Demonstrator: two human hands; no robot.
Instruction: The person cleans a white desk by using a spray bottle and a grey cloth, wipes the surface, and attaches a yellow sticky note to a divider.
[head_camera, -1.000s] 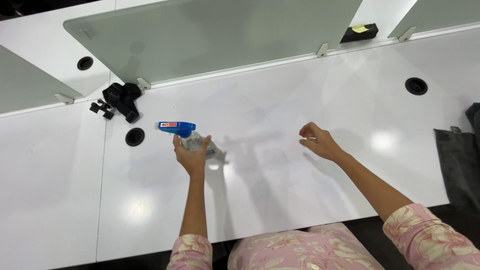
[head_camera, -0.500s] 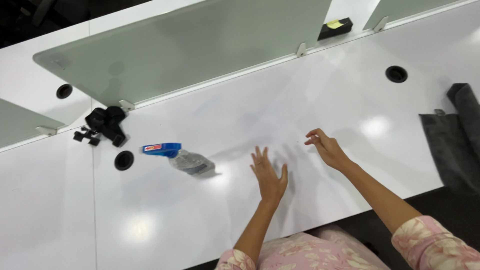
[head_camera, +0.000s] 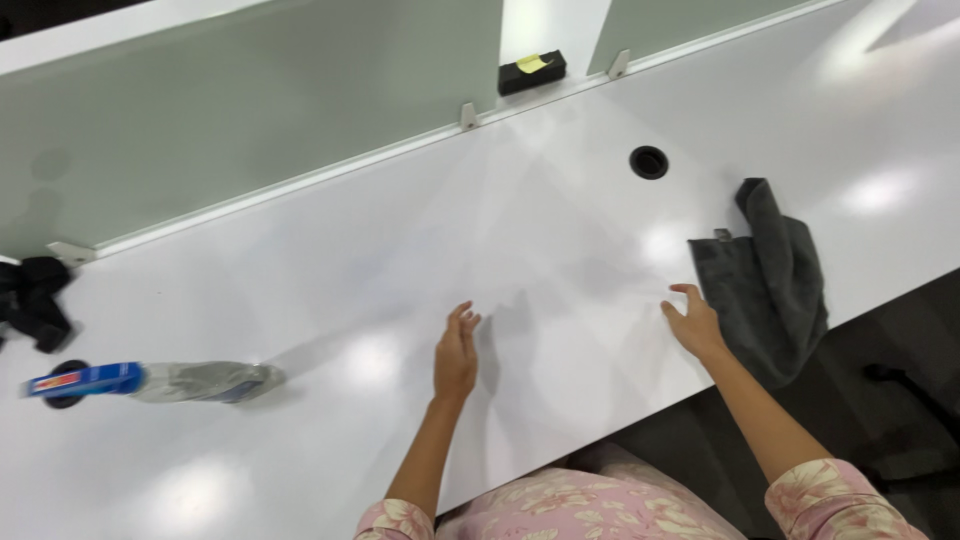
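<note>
Desk (head_camera: 330, 300): white, wide. Cloth (head_camera: 775, 280): grey, crumpled at the near edge. Right hand (head_camera: 693, 322): open, empty, fingertips just beside the cloth; reach under way, a grasp likely due. Left hand (head_camera: 456, 352): open, empty. Spray bottle (head_camera: 150, 381): lying far left.

This is an office: a long white glossy desk (head_camera: 560, 250) with a round black cable hole (head_camera: 649, 162) and frosted green-grey glass divider panels (head_camera: 250, 120) between workplaces.
</note>
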